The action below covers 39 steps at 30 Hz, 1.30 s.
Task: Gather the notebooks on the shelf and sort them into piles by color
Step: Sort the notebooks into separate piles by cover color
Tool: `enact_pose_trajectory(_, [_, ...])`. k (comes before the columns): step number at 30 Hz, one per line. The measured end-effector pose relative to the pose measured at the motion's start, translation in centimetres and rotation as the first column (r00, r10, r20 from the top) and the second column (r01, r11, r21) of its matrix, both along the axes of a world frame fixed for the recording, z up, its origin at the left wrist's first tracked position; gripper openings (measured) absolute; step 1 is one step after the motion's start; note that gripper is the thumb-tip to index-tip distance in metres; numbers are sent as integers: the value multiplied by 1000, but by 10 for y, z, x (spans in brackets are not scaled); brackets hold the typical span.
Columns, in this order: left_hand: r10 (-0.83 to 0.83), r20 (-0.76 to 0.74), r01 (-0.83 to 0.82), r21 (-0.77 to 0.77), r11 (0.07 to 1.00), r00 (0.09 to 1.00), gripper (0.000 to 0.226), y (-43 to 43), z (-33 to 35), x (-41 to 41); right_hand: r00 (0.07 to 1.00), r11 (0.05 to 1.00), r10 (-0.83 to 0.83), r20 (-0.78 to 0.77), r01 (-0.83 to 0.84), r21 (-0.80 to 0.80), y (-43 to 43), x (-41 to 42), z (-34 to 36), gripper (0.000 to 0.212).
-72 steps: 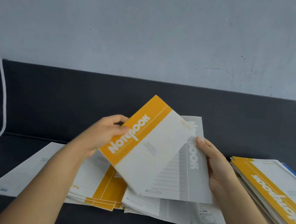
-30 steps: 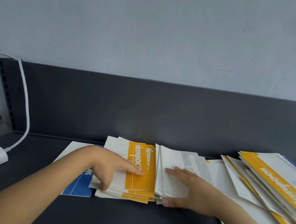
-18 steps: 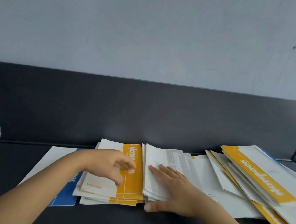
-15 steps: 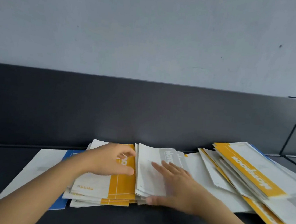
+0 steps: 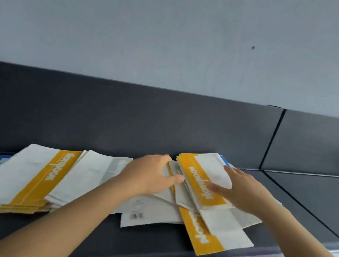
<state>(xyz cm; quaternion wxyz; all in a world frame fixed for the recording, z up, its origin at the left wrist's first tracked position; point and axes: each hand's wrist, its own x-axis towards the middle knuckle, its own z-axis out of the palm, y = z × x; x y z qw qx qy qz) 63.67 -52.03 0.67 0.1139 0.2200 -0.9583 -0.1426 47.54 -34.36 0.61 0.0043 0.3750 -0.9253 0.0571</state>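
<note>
Notebooks [image 5: 203,232] heaped loosely near the shelf's [image 5: 152,245] front edge lie under the left hand [image 5: 151,176] and right hand [image 5: 241,191], both spread and pressing, beside the yellow pile [image 5: 39,179] and grey pile [image 5: 88,174].

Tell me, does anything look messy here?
Yes. The right-hand heap of yellow-and-white paper notebooks is fanned out crooked, and one yellow-banded notebook at the bottom juts askew toward the dark shelf's front edge.

Left forearm [image 5: 67,212] bare, reaching forward-right from lower left. Left grip [image 5: 151,174] palm down, fingers stretched forward, slightly bent, thumb spread right. Right forearm [image 5: 299,236] bare, entering from lower right. Right grip [image 5: 241,190] palm down, fingers flat, thumb pointing left. Thumb tips near, not touching.
</note>
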Motion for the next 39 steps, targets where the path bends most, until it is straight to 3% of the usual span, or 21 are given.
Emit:
enact_pose_trajectory(5, [127, 21, -127, 346, 930, 992, 77, 42, -11, -69, 972, 993, -58, 226, 80, -89, 24, -64, -14, 57])
enact_pose_trajectory(10, [222, 7, -195, 503, 842, 975, 65, 65, -8, -95, 936, 969, 31, 351, 57, -239, 30, -82, -18, 44])
enact_pose_trajectory(13, [295, -41, -193, 669, 717, 955, 67, 70, -9, -104, 935, 945, 73, 348, 47, -324, 30, -80, -16, 42])
enact_pose_trajectory(17, [430, -90, -183, 814, 552, 898, 78, 63, -10, -112, 877, 955, 82, 472, 66, -289, 20, -73, -13, 43])
enact_pose_trajectory(21, [546, -140, -85, 927, 366, 826, 44, 53, -9, -115, 862, 951, 63, 502, 102, -294, 11, -76, -8, 54])
enact_pose_trajectory(23, [520, -116, -59, 949, 308, 846, 33, 56, -6, -113, 821, 936, 76, 567, 137, -323, 9, -76, -7, 50])
enact_pose_trajectory(28, [466, -170, 3, 941, 338, 868, 38, 54, -2, -110, 807, 884, 122, 578, 176, -432, 6, -80, -6, 48])
enact_pose_trajectory(31, [437, -255, 88, 926, 367, 863, 33, 49, 9, -100, 788, 780, 268, 555, 161, -605, -3, -78, 0, 24])
enact_pose_trajectory(36, [386, -284, 41, 847, 529, 878, 30, 18, 30, -55, 462, 627, 515, 722, 371, -685, -31, -46, 10, 30])
enact_pose_trajectory(39, [339, -211, -61, 765, 641, 917, 32, -17, 36, -6, 371, 604, 578, 727, 405, -687, -57, -11, 3, 28])
